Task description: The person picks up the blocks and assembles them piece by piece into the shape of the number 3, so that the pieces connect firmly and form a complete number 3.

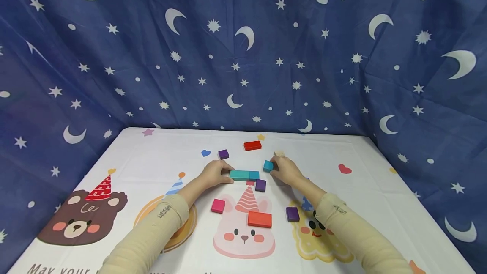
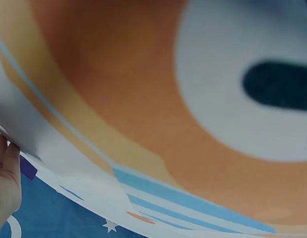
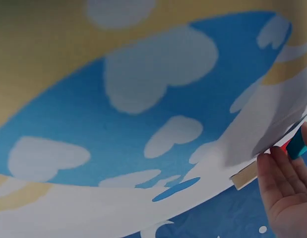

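Note:
A longer teal block (image 1: 239,176) lies end to end with a short blue block (image 1: 254,176) near the table's middle. At the teal block's left end, my left hand (image 1: 214,174) pinches it, thumb at the near side and fingers at the far side. My right hand (image 1: 286,170) holds a small blue cube (image 1: 268,166) by its right side, a short way up and right of the row. In the right wrist view, that cube (image 3: 298,145) shows between thumb and fingers. A purple block (image 1: 260,185) sits just in front of the row's right end.
Behind the hands lie a purple block (image 1: 223,154), a red block (image 1: 253,145) and a pale wooden block (image 1: 279,154). Nearer are a pink block (image 1: 218,206), an orange-red block (image 1: 260,219) and a purple block (image 1: 292,214). A starry blue curtain (image 1: 243,54) hangs behind the table.

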A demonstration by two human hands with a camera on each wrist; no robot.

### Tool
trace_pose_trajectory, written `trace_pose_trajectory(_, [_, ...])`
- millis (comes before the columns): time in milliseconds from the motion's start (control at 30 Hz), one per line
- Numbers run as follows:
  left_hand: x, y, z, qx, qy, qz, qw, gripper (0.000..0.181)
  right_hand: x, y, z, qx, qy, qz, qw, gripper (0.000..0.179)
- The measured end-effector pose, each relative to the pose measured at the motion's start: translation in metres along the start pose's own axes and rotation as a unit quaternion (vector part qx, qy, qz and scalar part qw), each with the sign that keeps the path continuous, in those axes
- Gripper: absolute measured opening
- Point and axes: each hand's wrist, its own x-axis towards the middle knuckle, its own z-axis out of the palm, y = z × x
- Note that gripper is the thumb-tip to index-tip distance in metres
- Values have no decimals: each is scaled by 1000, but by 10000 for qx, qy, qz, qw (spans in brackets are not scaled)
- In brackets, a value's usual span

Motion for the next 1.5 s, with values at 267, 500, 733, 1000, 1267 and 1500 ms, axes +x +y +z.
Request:
trace_pose_trajectory(267, [0,1,-1,12,-10,-35,10000,35,7,-3,0,-87,-201,-295,9993,35])
trace_pose_trajectory(500, [0,1,-1,31,18,-26,10000,35,15,-7,2,-290,-190,-581,9977,36])
trace_pose_trajectory(733, [0,1,0,-27,-16,-72,10000,35,18,-9,3,-281,-303,-753,9963,36])
trace_pose_trajectory(1000, [0,0,0,38,8,-52,10000,35,19,-9,4,-362,-378,-847,9950,33])
trace_pose_trajectory(1267, [1,0,1,4,-13,-65,10000,35,23,-7,4,-575,-517,-904,9929,33])
trace_pose_trajectory(1500, [1,0,0,16,-7,-66,10000,35,25,-4,2,-624,-616,-1061,9905,32])
